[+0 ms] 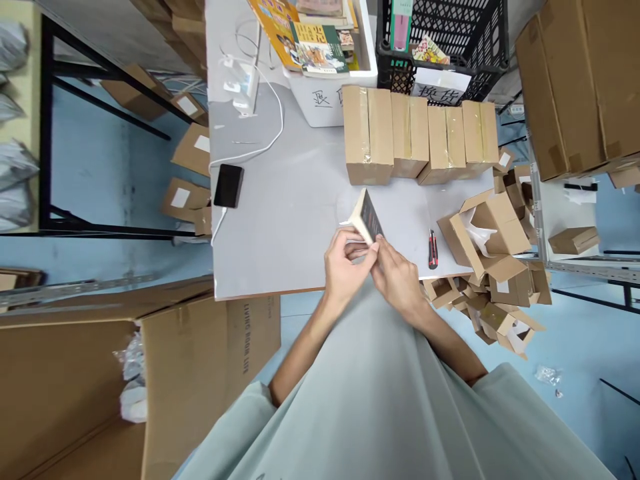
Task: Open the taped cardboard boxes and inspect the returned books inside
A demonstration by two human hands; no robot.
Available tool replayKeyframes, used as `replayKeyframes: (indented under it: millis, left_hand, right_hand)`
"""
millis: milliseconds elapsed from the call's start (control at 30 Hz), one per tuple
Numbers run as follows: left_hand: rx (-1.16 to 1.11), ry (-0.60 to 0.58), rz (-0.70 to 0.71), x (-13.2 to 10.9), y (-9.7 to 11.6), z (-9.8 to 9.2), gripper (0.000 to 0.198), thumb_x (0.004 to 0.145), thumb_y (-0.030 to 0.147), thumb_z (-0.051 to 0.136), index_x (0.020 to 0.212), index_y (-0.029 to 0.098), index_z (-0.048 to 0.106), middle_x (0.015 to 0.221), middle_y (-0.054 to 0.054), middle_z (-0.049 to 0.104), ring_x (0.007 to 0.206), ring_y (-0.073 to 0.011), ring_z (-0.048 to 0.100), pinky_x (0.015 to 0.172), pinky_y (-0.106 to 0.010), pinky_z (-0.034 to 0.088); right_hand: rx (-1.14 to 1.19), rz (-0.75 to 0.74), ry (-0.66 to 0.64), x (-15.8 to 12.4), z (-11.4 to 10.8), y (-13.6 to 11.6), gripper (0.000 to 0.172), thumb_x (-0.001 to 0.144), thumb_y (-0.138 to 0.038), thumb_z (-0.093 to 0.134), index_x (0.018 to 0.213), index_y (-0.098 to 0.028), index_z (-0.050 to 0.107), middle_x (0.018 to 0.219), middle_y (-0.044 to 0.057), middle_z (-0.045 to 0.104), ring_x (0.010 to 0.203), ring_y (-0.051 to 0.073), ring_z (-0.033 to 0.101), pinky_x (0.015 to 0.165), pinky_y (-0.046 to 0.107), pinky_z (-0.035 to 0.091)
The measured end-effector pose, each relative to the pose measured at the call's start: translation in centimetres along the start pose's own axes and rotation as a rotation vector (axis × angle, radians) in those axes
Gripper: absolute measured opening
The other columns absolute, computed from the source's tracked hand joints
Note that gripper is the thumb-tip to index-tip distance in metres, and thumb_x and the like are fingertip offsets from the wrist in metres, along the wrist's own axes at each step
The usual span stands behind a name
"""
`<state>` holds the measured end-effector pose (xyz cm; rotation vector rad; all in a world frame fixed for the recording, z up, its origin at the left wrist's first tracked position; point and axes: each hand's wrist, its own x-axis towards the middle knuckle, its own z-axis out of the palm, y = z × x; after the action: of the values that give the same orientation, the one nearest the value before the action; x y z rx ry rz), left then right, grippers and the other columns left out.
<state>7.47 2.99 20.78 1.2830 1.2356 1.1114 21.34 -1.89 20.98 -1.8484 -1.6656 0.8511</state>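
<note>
A small thick book [369, 217] with a dark cover and pale page edges is held up over the front edge of the table. My left hand [349, 260] grips its lower left side, thumb and fingers closed on the pages. My right hand [397, 277] closes on its lower right corner, against the dark cover. The two hands nearly meet at the book's bottom end. Print on the cover is too small to read. To the right of my right hand, a red and black box cutter [433, 250] lies on the table.
Taped cardboard boxes [369, 133] line the table's back right. Behind them stand a white bin [320, 100] of books and a black crate [450, 40]. A phone [229, 186] on a cable lies left. Opened cartons [493, 227] pile up at right; a large carton [200, 387] stands lower left.
</note>
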Motion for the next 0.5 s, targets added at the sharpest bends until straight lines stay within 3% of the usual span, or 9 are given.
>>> replayKeyframes:
  millis: [100,200,267,367,433,500]
  left_hand:
    - [0.046,-0.031,0.100,0.2,-0.4,-0.4,0.027,0.100,0.049,0.077,0.106,0.023,0.073,0.132,-0.012,0.074,0.119,-0.0238,0.078,0.099,-0.039,0.067]
    - [0.103,0.079,0.047,0.8,-1.9,-2.0,0.038,0.096,0.051,0.081,0.122,0.024,0.075,0.143,-0.014,0.072,0.135,-0.0282,0.070,0.109,-0.044,0.063]
    - [0.032,0.065,-0.097,1.1,-3.0,-3.2,0.053,0.091,0.058,0.085,0.129,0.023,0.075,0.141,-0.015,0.074,0.128,-0.0290,0.073,0.104,-0.044,0.064]
    - [-0.189,-0.156,-0.361,1.3,-3.9,-4.3,0.061,0.088,0.070,0.083,0.121,0.019,0.080,0.123,-0.015,0.082,0.108,-0.0274,0.078,0.092,-0.040,0.065]
    - [-0.274,-0.256,-0.456,1.3,-4.0,-4.5,0.059,0.084,0.072,0.087,0.110,0.019,0.083,0.112,-0.013,0.084,0.101,-0.0266,0.079,0.088,-0.038,0.065]
    - [-0.293,-0.268,-0.483,1.2,-3.8,-4.4,0.056,0.077,0.068,0.094,0.103,0.019,0.084,0.107,-0.012,0.085,0.098,-0.0258,0.079,0.087,-0.036,0.064]
  right_hand:
    - [0.356,0.112,0.000,1.0,-1.1,1.6,0.036,0.107,-0.041,0.060,0.133,-0.022,0.076,0.108,0.007,0.084,0.098,0.026,0.080,0.090,0.036,0.065]
    - [0.768,0.184,-0.014,1.6,-2.4,3.4,0.035,0.097,-0.053,0.075,0.113,-0.022,0.079,0.089,0.002,0.079,0.084,0.021,0.073,0.079,0.031,0.062]
    - [0.896,0.247,-0.019,1.5,-3.0,4.1,0.037,0.090,-0.055,0.083,0.106,-0.023,0.079,0.084,0.001,0.077,0.079,0.019,0.070,0.075,0.031,0.060]
    - [0.955,0.322,-0.046,1.1,-3.5,4.6,0.038,0.086,-0.057,0.087,0.102,-0.023,0.079,0.080,0.000,0.076,0.075,0.019,0.068,0.071,0.030,0.058]
    - [0.974,0.318,-0.055,0.9,-3.5,4.7,0.038,0.085,-0.056,0.088,0.103,-0.023,0.080,0.082,0.000,0.077,0.075,0.018,0.069,0.072,0.030,0.058]
    - [0.994,0.295,-0.057,0.9,-3.5,4.7,0.038,0.085,-0.055,0.089,0.105,-0.024,0.082,0.086,0.000,0.080,0.075,0.018,0.070,0.074,0.030,0.058]
